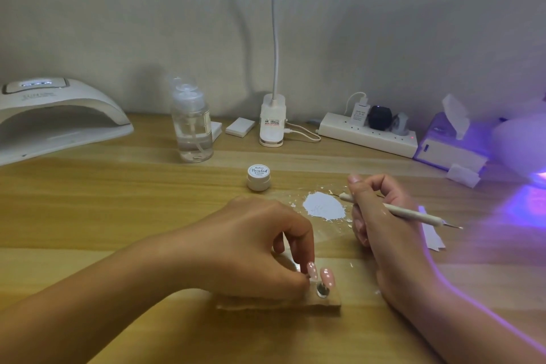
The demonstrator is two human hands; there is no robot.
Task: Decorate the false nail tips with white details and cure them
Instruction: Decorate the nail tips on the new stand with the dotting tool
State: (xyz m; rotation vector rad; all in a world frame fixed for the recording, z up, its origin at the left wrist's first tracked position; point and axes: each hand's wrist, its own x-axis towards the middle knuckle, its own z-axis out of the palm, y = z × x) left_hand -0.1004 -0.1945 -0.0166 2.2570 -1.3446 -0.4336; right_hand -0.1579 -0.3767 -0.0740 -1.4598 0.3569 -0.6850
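Note:
Two pink false nail tips [319, 273] stand on small holders on a wooden block [325, 303] near the table's front. My left hand [254, 245] rests over the block, and its fingertips pinch the holder of the left tip [312, 269]. My right hand [381, 216] grips a thin white nail art pen [404, 211] that points right. A white smear of paint [324, 205] lies on the table between the hands. Behind it stands a small white jar of painting gel [258, 177], lid on.
A large white curing lamp [56, 118] sits at the back left. A clear pump bottle [192, 127], a desk lamp base [273, 121], a power strip [369, 131] and a tissue box [449, 142] line the back. Purple light [531, 186] glows at the right edge.

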